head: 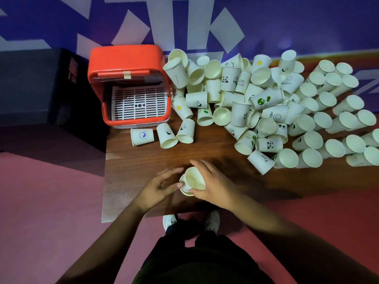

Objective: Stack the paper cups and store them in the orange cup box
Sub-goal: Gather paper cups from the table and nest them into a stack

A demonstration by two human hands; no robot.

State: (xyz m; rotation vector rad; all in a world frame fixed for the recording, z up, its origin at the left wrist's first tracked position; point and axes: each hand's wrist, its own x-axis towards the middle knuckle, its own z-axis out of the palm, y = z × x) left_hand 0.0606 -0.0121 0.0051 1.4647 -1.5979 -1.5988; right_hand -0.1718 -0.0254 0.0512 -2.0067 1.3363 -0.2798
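Orange cup box [125, 58] sits at the far left corner of the surface [205, 148], lid flipped up. Nothing is in it yet that I can see, just the white slotted tray [139, 103]. Right in front of it, three stray cups [167, 135] lie tipped over.

Moving right, at the front edge, the person's got the first two going. The left hand [162, 186] looks loose, with the fingers spread and a bit blurred and only the thumb tip against the side of the nested pair of cups [193, 180]. The right hand [213, 185] is the one actually wrapped round that pair, thumb on the near side and fingers curled over the far side. One cup looks most of the way into the other but a little crooked.

Right of that is the big heap of cups [242, 95], all jumbled, some on their sides and some upright. Past it, at the far right, rows of cups [332, 119] stand bottom-up, as far as I can tell.

So I'd call this the very start of the stacking step, with basically the whole task left. The next move probably wants the inner cup pushed down square. Then one hand needs to reach for another cup, and the strays by the box look easiest, while the other steadies the stack.
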